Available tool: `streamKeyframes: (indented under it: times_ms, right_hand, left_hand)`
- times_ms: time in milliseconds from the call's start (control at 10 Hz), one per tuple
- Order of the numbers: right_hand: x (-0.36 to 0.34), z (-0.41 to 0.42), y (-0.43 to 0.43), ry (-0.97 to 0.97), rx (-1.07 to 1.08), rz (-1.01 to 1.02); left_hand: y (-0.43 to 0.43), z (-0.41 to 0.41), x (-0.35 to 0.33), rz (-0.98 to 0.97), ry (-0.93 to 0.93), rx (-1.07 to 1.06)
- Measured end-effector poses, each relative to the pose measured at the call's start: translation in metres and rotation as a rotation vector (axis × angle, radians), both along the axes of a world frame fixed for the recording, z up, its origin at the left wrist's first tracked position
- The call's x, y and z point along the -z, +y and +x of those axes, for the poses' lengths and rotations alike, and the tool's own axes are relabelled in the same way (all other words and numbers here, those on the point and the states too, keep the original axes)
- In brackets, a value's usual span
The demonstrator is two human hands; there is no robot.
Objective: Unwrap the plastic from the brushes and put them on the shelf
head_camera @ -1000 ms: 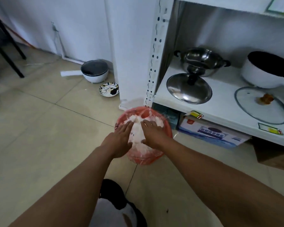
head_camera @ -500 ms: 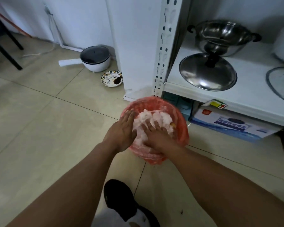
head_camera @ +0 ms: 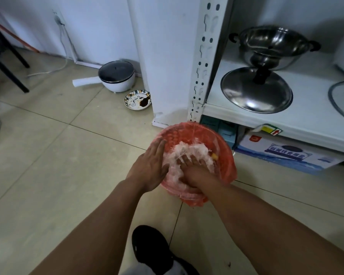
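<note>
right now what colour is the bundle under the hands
Red-orange bundle, with crumpled white plastic on top. The head view shows it.

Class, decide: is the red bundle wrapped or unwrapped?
Wrapped: clear plastic covers the red bundle, bunched up on top where the right hand digs in.

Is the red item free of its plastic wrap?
No, bunched clear plastic wrap covers the red item under the right hand.
</note>
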State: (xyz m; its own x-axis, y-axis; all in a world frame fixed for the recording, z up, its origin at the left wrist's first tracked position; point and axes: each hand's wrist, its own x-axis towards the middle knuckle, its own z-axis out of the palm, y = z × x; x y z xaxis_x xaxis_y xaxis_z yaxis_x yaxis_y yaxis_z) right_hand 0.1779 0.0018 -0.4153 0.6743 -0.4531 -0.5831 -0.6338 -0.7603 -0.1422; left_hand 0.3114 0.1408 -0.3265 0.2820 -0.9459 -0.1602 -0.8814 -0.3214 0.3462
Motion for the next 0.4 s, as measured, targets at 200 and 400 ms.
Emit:
streamKeyframes:
  times_ms: [200, 400]
  right_hand:
    - [-0.033, -0.019, 0.014, -0.139, 0.078, -0.052]
    - [-0.097, -0.054, 0.035, -0.247, 0.106, -0.087]
  left_hand:
    - [0.007, -0.005, -0.036, -0.027, -0.063, -0.139]
    - [0.033, -0.038, -0.087, -0.076, -0.077, -0.146]
